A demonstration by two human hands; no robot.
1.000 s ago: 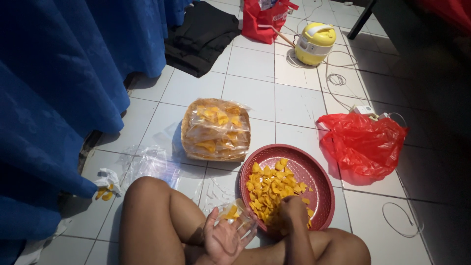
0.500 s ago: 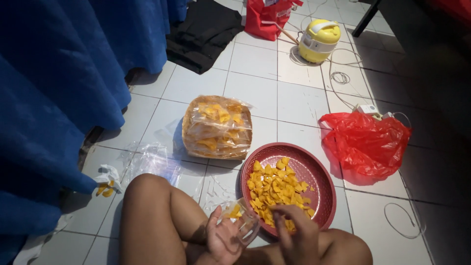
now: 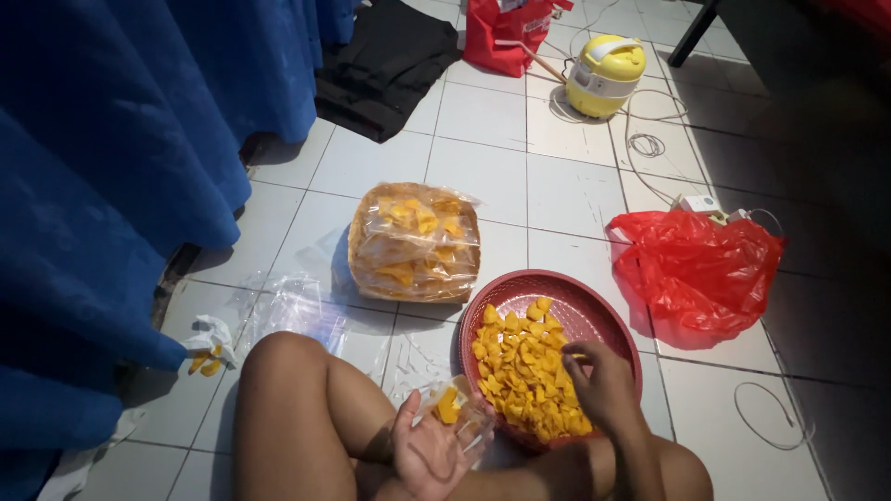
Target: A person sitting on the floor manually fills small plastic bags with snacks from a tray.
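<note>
I sit on a white tiled floor with a round red basket of yellow chips in front of me. My right hand rests on the chip pile at the basket's near right, fingers curled around some chips. My left hand holds a small clear plastic bag with a few yellow chips in it, just left of the basket. A stack of filled clear bags of chips lies on the floor beyond the basket.
Empty clear plastic bags lie left of my knee. A red plastic bag sits right of the basket. Further back stand a yellow cooker, cables, black cloth and a red bag. A blue curtain hangs at left.
My right hand went from the basket toward the small bag and is back on the chip pile. The small bag in my left hand holds a few chips.
</note>
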